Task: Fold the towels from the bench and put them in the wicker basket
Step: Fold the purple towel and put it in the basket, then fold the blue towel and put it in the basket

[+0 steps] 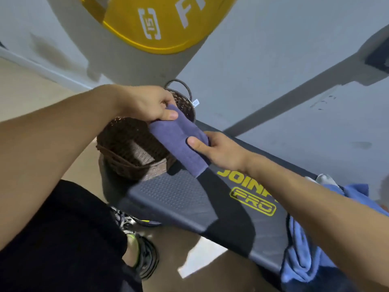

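Note:
A folded purple towel (179, 140) hangs between my two hands, above the right edge of the dark brown wicker basket (126, 152). My left hand (147, 103) grips its far end, thumb on top. My right hand (219, 149) grips its near right side, thumb pressed on the cloth. The basket stands at the end of the dark bench (179, 194), which bears yellow lettering. A crumpled light blue towel (305, 245) lies on the bench at the lower right, partly under my right forearm. A bit of white cloth (324, 179) shows behind it.
A yellow weight plate (151, 24) leans against the grey wall at the top. A second small wicker basket with a handle (185, 102) stands behind the towel. My legs in black shorts and my shoes (145, 256) are on the floor at the lower left.

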### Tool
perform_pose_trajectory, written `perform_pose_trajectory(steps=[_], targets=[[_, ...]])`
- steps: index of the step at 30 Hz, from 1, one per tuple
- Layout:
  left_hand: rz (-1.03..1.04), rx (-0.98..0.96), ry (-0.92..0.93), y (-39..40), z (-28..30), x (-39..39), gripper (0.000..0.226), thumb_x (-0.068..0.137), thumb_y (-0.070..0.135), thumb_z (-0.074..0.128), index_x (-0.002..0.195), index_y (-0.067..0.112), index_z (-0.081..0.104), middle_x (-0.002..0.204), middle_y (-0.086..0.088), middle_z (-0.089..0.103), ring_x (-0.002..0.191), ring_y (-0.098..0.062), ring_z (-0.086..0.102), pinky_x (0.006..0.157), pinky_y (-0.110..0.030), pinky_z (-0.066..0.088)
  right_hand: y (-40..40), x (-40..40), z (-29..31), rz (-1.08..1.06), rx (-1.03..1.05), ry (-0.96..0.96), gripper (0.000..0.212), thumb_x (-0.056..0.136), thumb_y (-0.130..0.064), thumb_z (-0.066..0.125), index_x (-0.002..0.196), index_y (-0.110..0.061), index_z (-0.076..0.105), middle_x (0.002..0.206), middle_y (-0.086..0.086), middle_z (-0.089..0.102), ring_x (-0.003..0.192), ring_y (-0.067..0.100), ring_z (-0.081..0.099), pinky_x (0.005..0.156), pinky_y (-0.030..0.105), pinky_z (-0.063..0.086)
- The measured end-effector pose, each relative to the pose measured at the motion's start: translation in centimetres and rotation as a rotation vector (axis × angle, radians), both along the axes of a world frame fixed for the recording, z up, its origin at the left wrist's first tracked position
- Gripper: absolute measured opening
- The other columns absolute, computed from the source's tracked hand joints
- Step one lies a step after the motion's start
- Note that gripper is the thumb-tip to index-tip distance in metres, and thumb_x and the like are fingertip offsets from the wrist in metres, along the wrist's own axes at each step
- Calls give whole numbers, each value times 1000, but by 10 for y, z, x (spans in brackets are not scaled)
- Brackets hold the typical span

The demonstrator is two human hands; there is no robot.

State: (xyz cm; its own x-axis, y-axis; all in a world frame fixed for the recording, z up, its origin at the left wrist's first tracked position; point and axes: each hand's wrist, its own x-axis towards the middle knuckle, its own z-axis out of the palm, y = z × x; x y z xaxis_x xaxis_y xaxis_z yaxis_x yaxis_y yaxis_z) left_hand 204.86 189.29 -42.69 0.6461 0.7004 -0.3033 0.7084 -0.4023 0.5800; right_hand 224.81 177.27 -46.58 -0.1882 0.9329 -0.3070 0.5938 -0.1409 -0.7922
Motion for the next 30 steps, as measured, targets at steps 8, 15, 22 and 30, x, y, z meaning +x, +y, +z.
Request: perform_pose_trajectory(steps=[8, 15, 22, 30], targets=[[274, 78, 215, 35, -67, -66, 35, 100, 23, 51, 131, 8, 52, 130, -17, 54, 116, -31, 52, 86, -30, 37, 103, -65, -18, 269, -184, -271, 24, 92, -16, 65, 105, 4, 64, 84, 10, 58, 76, 19, 49, 69, 31, 43], [139, 21, 363, 40, -84, -69, 21, 99, 19, 51, 110, 3, 60, 107, -14, 59, 98, -28, 55, 87, -33, 44, 121, -94, -47, 484, -304, -440, 16, 89, -23, 72, 84, -13, 60, 84, 2, 59, 82, 21, 51, 78, 32, 45], [126, -24, 484, 30, -98, -64, 31, 100, 16, 52, 128, 5, 58, 127, -14, 61, 116, -30, 58, 101, -37, 45, 133, -105, -55, 617, -431, -629, 59, 86, -40, 73, 135, -13, 56, 132, 1, 58, 122, 25, 52, 108, 40, 40], [224, 8, 317, 38, -99, -68, 39, 91, 17, 68, 127, 7, 57, 132, -10, 58, 120, -28, 55, 104, -35, 42, 130, -96, -46, 534, -177, -612, 49, 76, -43, 82, 109, -8, 70, 104, 8, 73, 99, 29, 66, 94, 39, 52]])
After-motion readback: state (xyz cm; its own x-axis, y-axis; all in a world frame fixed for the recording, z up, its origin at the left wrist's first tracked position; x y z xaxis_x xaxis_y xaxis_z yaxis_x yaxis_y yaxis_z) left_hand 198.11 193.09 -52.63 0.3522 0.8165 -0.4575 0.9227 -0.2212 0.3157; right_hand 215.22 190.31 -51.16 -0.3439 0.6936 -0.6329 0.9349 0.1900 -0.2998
